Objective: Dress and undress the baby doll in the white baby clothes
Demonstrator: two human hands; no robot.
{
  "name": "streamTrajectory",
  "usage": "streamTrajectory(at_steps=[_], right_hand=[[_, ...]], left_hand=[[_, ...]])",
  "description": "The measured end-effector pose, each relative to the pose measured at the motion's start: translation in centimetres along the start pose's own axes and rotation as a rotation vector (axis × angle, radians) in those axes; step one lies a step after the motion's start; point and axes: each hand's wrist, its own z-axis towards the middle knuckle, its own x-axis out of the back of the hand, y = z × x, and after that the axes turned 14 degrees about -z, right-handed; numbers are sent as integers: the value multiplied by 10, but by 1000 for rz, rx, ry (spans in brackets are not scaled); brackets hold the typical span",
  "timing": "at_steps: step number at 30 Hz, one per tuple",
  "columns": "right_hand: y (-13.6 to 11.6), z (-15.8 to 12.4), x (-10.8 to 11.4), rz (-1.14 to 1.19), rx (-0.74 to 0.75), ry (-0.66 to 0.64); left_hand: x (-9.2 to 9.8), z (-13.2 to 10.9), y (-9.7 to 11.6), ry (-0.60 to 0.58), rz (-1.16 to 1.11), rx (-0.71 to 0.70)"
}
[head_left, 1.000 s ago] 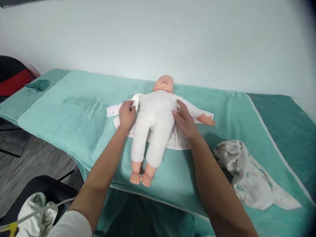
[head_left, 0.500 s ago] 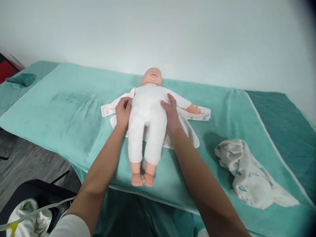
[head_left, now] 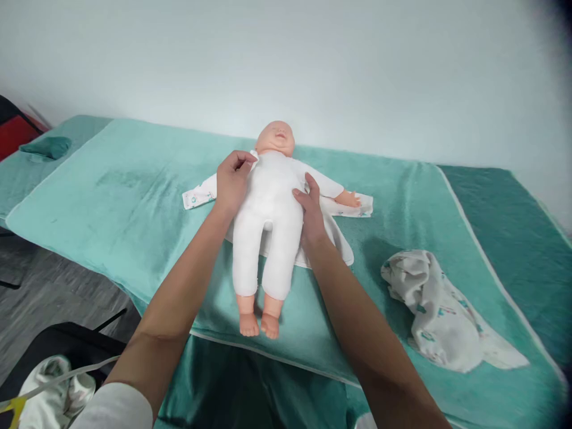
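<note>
A baby doll [head_left: 271, 202] with a white cloth body lies on its back, head toward the wall. Beneath it is spread a white patterned baby shirt [head_left: 337, 235]. Its sleeve on the left covers the doll's arm; the other sleeve lies flat beneath the doll's bare-handed arm. My left hand [head_left: 233, 182] is closed in a pinch on the shirt's edge near the doll's shoulder. At the doll's other side, my right hand [head_left: 311, 211] grips the torso, thumb on the front; its remaining fingers are hidden.
A crumpled patterned white garment [head_left: 440, 316] lies at the right on the green bed cover [head_left: 147, 196]. A black chair [head_left: 67, 339] at lower left bears another white cloth [head_left: 49, 393] and a pale cable. Behind the bed stands a white wall [head_left: 286, 59].
My left hand has moved up from the doll's waist to its shoulder, bringing the shirt's edge with it. My right hand stays at the doll's side.
</note>
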Motion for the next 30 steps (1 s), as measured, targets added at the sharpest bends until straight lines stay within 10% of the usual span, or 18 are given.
streamTrajectory(at_steps=[15,23,30], right_hand=[[2,1,-2,289,-106,-16],[5,7,-5,372,-116,-4],[6,8,-2,403,-141,1]], left_hand=[[-21,-17,44,-214,403,59],[3,-56,90,-290,191,402],[37,-108,65,-144,418,161]])
